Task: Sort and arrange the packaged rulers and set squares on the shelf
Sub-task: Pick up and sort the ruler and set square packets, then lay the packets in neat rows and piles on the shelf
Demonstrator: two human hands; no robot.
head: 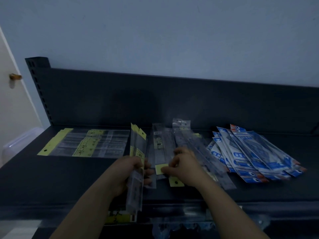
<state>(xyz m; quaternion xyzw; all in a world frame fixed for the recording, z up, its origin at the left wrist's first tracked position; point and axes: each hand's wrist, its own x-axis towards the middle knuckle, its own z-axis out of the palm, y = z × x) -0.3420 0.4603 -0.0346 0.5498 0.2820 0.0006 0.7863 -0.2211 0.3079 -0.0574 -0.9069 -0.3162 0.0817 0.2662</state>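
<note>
My left hand grips a stack of clear ruler packs with yellow headers, held on edge above the dark shelf. My right hand pinches the yellow end of one clear ruler pack that lies in a loose pile of clear packs at the shelf's middle. A neat row of yellow-labelled ruler packs lies flat to the left. Blue and white packs fan out to the right.
The shelf's dark back panel rises behind the packs, with a slotted upright at its left end. A clear plastic bin sits left of the shelf. A lower shelf level shows below the front edge.
</note>
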